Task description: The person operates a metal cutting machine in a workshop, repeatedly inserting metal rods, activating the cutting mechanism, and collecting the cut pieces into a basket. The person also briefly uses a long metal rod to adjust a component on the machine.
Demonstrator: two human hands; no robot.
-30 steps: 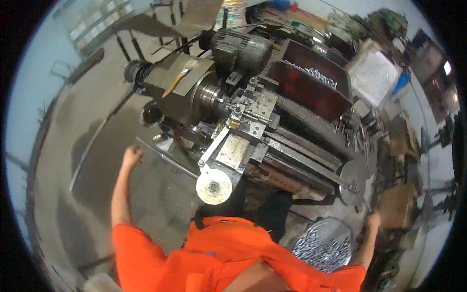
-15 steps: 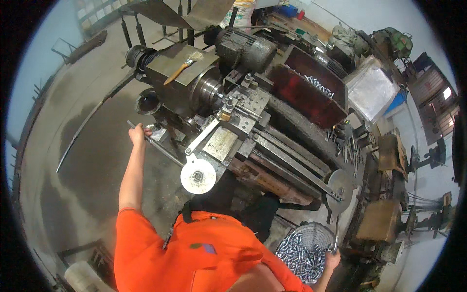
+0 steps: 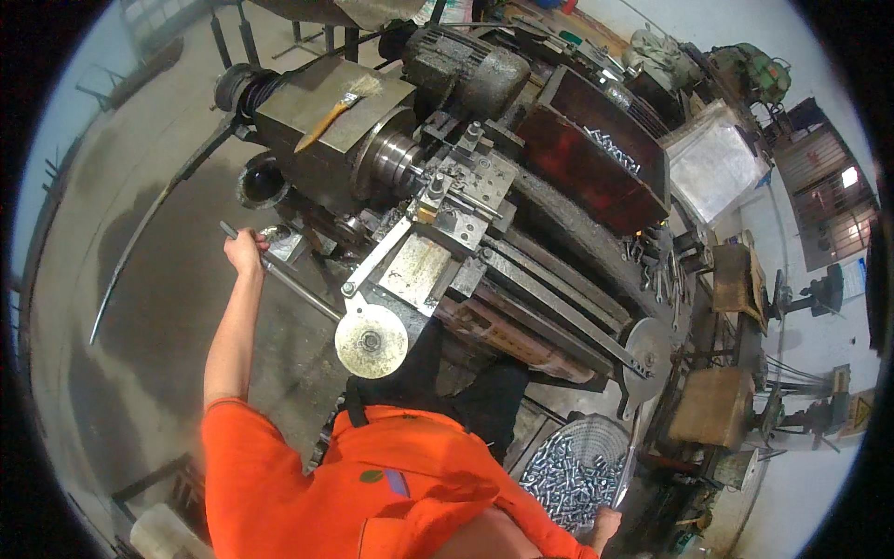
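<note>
At lathe, left hand (image 3: pixel 246 252) gripping lever (image 3: pixel 279 275)

The scene is lit evenly by soft daylight; brightness is strongest at the barred opening (image 3: pixel 827 191) on the right. Only faint shadows are cast. Pale glare is seen on the floor (image 3: pixel 140 279). Straight edges are bent near the rim, and the corners are blacked out.
</note>
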